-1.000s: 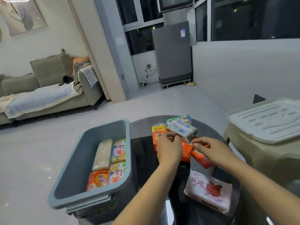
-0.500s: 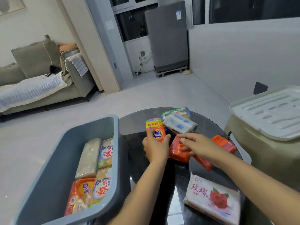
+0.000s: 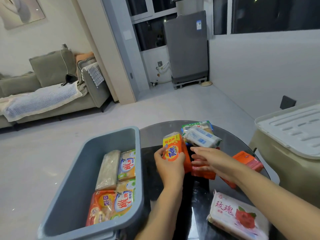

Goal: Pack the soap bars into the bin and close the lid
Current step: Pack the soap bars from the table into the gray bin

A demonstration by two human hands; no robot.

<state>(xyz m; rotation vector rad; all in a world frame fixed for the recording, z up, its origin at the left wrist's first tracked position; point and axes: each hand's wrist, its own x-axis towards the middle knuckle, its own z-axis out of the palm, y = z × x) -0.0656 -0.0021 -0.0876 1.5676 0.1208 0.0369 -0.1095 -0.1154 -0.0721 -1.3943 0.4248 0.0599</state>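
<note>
Plainly, the orange Tide soap bar (image 3: 174, 149) is the piece in hand. It stands tilted on end above the dark round bench (image 3: 230, 141), just right of the grey bin (image 3: 90, 170). The left hand (image 3: 170, 167) grips its lower half, thumb on the near face and fingers (image 3: 160, 152) wrapped round the left edge.

Judging by its look: a wrapped block, stiff and dense, moderately heavy for its size. The film wrapper is glossy, so probably slick; a hold across the narrow sides, as here, should serve better than a pinch on a flat face. Not fragile; a short drop into the bin would likely do no harm.

The right hand (image 3: 213, 161) reaches in beside the Tide bar, fingers (image 3: 196, 150) fairly straight and loosely spread over a red-orange soap pack (image 3: 203, 172) on the bench. Whether it touches that pack I cannot tell; it holds nothing that I can see.

Four wrapped bars (image 3: 114, 184) already lie flat in the bin along its right wall. On the bench: a white bar with barcode (image 3: 202, 138) atop a green-edged pack (image 3: 207, 123), an orange pack (image 3: 247, 159) beyond the right forearm, and a rose-printed white pack (image 3: 237, 217) nearest. The pale lid (image 3: 290, 129) rests on a beige stool to the right, well apart from the bin.
</note>
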